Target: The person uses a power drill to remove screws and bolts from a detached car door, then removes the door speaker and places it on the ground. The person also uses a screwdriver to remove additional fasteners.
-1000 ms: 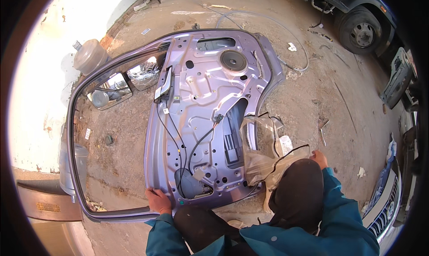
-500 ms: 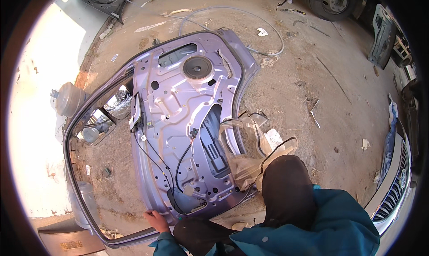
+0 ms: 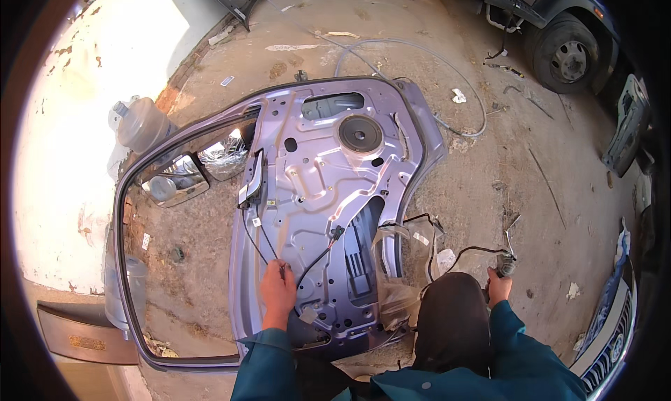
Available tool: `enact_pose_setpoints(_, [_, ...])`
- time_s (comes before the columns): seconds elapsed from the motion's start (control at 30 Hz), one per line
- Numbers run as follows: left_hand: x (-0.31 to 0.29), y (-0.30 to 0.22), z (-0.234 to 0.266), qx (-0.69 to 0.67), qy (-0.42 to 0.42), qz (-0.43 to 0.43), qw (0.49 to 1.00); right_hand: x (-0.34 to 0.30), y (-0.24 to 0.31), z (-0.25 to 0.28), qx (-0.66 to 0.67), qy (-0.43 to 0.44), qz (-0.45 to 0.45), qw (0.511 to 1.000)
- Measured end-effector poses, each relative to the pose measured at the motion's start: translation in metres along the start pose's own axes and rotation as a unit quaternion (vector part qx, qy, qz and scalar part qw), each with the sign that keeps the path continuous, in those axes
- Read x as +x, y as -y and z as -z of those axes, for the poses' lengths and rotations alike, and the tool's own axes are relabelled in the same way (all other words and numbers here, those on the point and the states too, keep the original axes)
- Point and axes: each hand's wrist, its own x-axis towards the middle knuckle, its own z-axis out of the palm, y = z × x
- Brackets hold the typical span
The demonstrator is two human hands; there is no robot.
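Purple door (image 3: 325, 167) lies on the ground (image 3: 468, 184); on my feed, left hand (image 3: 278, 292) fingers look closed on a black cable (image 3: 270, 244), right hand (image 3: 499, 289) fingers around a grey tool (image 3: 505, 265). Pulling too hard could break the cable.

The dusty, rough ground (image 3: 489, 205) carries a purple car door (image 3: 307, 156), laid with its inner side up, and a pale hose (image 3: 483, 114) looped past the door's far corner. Out on the right lie a thin silver piece (image 3: 512, 234), a long thin stick (image 3: 547, 184) and white scraps (image 3: 458, 96), while a vehicle's wheel (image 3: 567, 58) stands farther back. Along the left wall sits a clear plastic jug (image 3: 145, 123), with a small card (image 3: 227, 81) lying beyond it
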Motion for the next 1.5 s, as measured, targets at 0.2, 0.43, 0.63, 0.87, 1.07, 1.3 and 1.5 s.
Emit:
enact_pose_setpoints(0.2, [0.061,-0.019,-0.107,0.075,-0.042,-0.092,0.992,0.025,0.215,-0.044,-0.099,0.199,0.223,0.949])
enact_pose_setpoints(0.43, [0.062,0.008,-0.128,0.122,-0.09,-0.124,0.981,-0.024,0.372,-0.205,-0.23,0.335,0.294,0.865])
enact_pose_setpoints(0.63, [0.06,0.003,-0.131,0.124,-0.104,-0.132,0.978,-0.027,0.382,-0.306,-0.273,0.376,0.265,0.845])
enact_pose_setpoints(0.87, [0.063,0.001,-0.132,0.108,-0.108,-0.121,0.981,-0.017,0.381,-0.343,-0.316,0.385,0.264,0.826])
enact_pose_setpoints(1.07, [0.064,-0.001,-0.13,0.113,-0.107,-0.12,0.981,-0.021,0.385,-0.353,-0.332,0.388,0.267,0.818])
enact_pose_setpoints(1.3, [0.064,0.0,-0.132,0.124,-0.112,-0.12,0.979,-0.023,0.388,-0.361,-0.343,0.373,0.277,0.816])
enact_pose_setpoints(1.5, [0.064,-0.001,-0.131,0.122,-0.114,-0.123,0.978,-0.021,0.388,-0.362,-0.334,0.379,0.268,0.821])
